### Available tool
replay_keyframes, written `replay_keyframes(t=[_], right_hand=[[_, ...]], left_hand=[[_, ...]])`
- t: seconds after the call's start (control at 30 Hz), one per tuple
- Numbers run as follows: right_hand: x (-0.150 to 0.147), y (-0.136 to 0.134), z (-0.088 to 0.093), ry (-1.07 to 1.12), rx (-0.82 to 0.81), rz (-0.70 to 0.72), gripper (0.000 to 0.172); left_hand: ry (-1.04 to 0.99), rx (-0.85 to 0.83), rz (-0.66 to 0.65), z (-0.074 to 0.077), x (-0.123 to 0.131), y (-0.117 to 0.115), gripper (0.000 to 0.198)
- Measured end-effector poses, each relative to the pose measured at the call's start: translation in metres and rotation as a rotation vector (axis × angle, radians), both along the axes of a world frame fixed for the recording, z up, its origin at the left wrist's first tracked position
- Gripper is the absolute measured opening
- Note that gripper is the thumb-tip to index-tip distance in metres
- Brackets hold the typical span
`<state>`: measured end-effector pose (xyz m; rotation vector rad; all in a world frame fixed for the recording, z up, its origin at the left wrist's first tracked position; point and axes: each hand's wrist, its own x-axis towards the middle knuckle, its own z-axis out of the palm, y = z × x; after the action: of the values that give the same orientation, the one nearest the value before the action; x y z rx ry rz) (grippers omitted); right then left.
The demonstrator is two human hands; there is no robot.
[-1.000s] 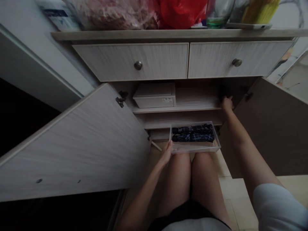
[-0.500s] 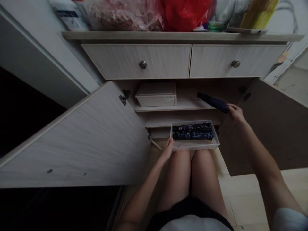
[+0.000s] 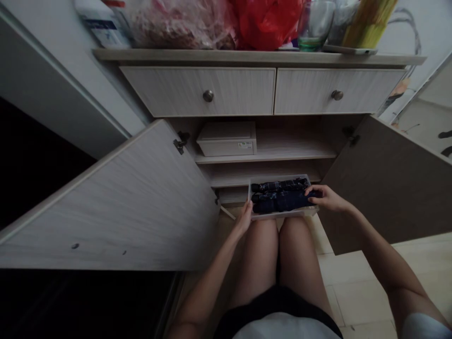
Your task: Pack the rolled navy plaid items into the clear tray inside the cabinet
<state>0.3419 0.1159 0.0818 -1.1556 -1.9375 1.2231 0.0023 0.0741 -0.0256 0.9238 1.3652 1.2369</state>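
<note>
Cabinet shelf (image 3: 286,151) bears white box (image 3: 227,139); tray (image 3: 282,215) on knees holds folded umbrellas (image 3: 278,199).

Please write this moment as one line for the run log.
left hand: holds tray edge | right hand: holds navy folded umbrella in tray | plaid umbrella: behind it | cabinet doors: open

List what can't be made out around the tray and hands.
Head view: label on the white box, too small to read.
Red bag on the cabinet top, cut off by the upper edge.
Right hand: grip on the dark umbrella in the tray, hidden by its own fingers.
</note>
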Motion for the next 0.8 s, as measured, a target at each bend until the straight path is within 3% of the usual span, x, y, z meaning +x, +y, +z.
replay_keyframes(t=[0.17,0.33,0.4,0.5,0.57,0.6,0.7,0.8], right_hand=[[-0.005,0.006,-0.006,-0.147,0.139,0.138,0.027],[-0.025,0.008,-0.021,-0.22,0.192,0.221,0.034],[-0.029,0.01,-0.031,-0.169,0.22,0.128,0.039],[-0.025,0.018,-0.051,-0.072,0.305,-0.322,0.054],[-0.019,0.023,-0.069,-0.012,0.209,-0.609,0.065],[-0.016,0.025,-0.078,0.034,0.083,-0.667,0.069],[-0.013,0.024,-0.105,0.237,-0.327,-0.558,0.073],[-0.011,0.02,-0.121,0.351,-0.389,-0.496,0.072]], left_hand=[[0.114,0.006,-0.021,0.004,0.0,-0.001,0.057],[0.182,0.009,-0.073,0.002,-0.001,-0.002,0.071],[0.208,0.017,-0.085,0.001,-0.001,-0.002,0.074],[0.24,0.006,-0.091,0.0,-0.001,-0.002,0.077],[0.247,0.009,-0.101,0.002,-0.001,-0.001,0.079],[0.25,0.011,-0.108,0.003,-0.001,-0.001,0.079],[0.258,-0.002,-0.108,0.008,0.001,-0.001,0.077],[0.265,-0.004,-0.106,0.009,0.002,-0.003,0.076]])
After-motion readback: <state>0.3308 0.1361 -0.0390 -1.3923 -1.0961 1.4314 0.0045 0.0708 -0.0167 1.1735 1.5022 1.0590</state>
